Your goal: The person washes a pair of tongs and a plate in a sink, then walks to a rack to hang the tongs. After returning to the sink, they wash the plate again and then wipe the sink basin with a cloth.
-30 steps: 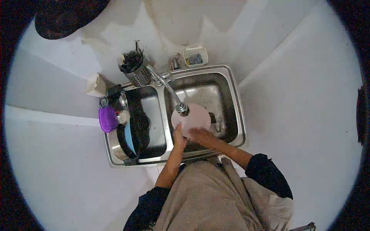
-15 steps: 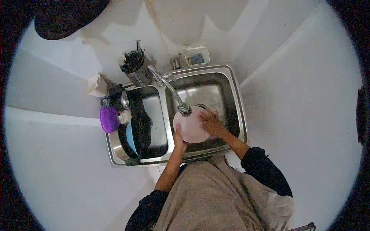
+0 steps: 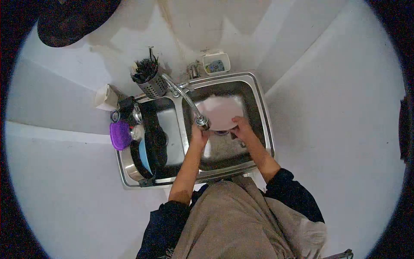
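A pale pinkish plate (image 3: 221,111) is held over the right sink basin (image 3: 215,151), tilted, with its near edge toward me. My left hand (image 3: 199,136) is closed on its left near edge, partly covered by the faucet head. On the right near edge, my right hand (image 3: 242,127) grips the plate with the thumb on top. The flexible metal faucet (image 3: 185,97) arches over the plate's left side, its head (image 3: 202,121) close to my left hand. Whether water runs cannot be made out.
In the left basin (image 3: 170,118) stand dark pans (image 3: 155,144), a blue item (image 3: 144,155) and a steel pot (image 3: 128,162). A purple container (image 3: 120,135) lies at its left edge. Behind are a perforated cutlery holder (image 3: 153,87) and a white box with a sponge (image 3: 216,64).
The plate has moved away from me toward the back of the basin and tilted. My right hand has gone from lying on the plate's face to gripping its near right edge.
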The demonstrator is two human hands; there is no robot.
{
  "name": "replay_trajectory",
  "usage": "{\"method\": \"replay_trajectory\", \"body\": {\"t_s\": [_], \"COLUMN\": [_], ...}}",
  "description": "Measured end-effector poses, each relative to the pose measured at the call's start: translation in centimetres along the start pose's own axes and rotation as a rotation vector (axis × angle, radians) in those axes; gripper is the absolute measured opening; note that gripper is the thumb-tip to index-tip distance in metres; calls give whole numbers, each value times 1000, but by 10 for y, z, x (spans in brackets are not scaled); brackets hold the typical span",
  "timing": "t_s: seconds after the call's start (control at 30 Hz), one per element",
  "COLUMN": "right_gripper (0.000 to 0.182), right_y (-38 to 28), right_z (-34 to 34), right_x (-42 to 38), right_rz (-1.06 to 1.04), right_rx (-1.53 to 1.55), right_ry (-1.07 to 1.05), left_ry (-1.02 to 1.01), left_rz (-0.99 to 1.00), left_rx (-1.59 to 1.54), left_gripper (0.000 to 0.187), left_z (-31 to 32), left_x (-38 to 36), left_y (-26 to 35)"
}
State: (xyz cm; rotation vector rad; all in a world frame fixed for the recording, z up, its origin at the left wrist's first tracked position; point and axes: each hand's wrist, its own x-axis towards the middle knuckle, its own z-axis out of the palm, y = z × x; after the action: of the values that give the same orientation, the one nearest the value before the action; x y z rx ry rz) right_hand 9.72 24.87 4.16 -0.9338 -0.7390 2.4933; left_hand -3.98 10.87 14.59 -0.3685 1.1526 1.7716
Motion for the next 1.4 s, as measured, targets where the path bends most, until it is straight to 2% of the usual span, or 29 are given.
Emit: {"method": "replay_trajectory", "body": {"t_s": [0.07,0.17,0.27,0.33,0.4,0.43,0.53,0.57,0.67,0.77,0.87,1.07,1.17,1.4], "right_gripper": [32,40,46,45,41,39,33,32,35,38,43,46,46,48], "right_y": [-21,-26,13,32,45,50,61,66,94,70,69,63,57,65], "right_z": [28,47,-3,-3,0,1,-5,-11,-45,-6,-6,0,5,-3], "right_x": [-10,-25,-23,-43,-56,-61,-69,-69,-56,-76,-74,-78,-83,-81], "right_rz": [-31,-46,-74,-45,6,35,107,128,144,133,110,72,154,48], "right_rx": [41,39,-146,-96,-11,13,25,19,42,11,41,66,10,-37], "right_ry": [-7,114,117,186,261,287,284,270,271,270,241,181,303,197], "left_ry": [-89,-297,-92,-147,-185,20,-61,42,52,127,32,91,67,-1], "left_rz": [26,-28,-93,-101,-162,-161,-119,-97,-14,21,31,18,31,57], "left_rx": [-52,-108,-12,24,17,14,50,61,25,4,40,102,63,29], "left_gripper": [39,40,42,42,39,36,37,34,30,30,29,27,28,34], "left_z": [3,-36,-39,-78,-82,-85,-128,-112,-112,-101,-113,-115,-109,-113], "left_x": [2,37,4,15,5,-7,3,-9,-22,-28,-21,-20,-27,-24], "left_y": [2,-25,-32,-61,-62,-71,-96,-92,-94,-92,-94,-94,-91,-96]}}
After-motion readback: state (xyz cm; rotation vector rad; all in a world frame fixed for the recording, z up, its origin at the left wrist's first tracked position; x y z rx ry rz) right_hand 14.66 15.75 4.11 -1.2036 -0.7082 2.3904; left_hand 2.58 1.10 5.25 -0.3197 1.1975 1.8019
